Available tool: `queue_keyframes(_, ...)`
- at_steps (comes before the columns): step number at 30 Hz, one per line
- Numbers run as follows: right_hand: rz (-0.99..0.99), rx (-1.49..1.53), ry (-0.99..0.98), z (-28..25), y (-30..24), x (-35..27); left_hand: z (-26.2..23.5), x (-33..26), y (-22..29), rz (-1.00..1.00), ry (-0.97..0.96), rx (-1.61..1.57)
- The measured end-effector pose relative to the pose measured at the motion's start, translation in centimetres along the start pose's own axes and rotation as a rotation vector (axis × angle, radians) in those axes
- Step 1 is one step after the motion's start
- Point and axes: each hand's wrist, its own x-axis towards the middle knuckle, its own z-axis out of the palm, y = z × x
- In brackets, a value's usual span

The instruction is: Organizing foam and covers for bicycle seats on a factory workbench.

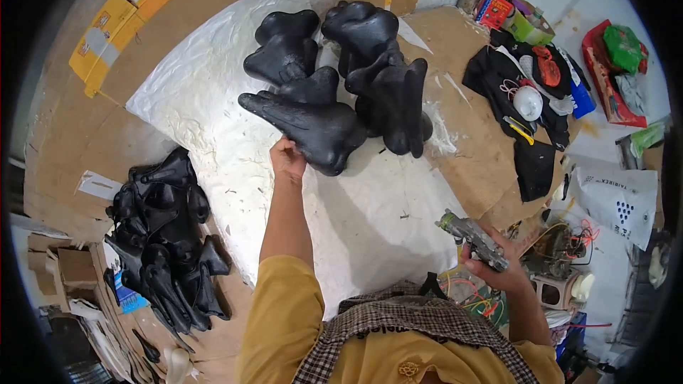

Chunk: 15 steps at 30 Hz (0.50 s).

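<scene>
My left hand [288, 161] reaches forward and grips the lower edge of a black saddle-shaped piece [313, 128], its fingertips partly hidden beneath it. Several similar glossy black pieces lie close around it, including an upper left one [282, 50], an upper right one [364, 28] and a right one [398, 103]. They rest on a white, padded sheet [242, 163]. Low on the right, my right hand [498, 263] is wrapped round a worn grey hand tool with a green end [475, 236]. The tool is held apart from the black pieces and points up to the left.
A heap of black saddle-shaped pieces [163, 242] lies on cardboard at left. At right are dark cloth [530, 92], a yellow cutter [523, 131], a white printed sack [617, 203] and a tangle of wires [576, 238]. A green box [530, 25] stands at the back right.
</scene>
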Motion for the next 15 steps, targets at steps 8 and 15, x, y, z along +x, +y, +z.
queue_keyframes(8,0.05,-0.003,-0.093,1.8,-0.3,1.5,1.1,-2.1,-1.7,-0.011,-0.164,0.297)
queue_keyframes(15,0.016,-0.094,-0.028,-0.2,-0.7,0.8,-8.6,-14.9,19.8,0.775,0.053,0.045)
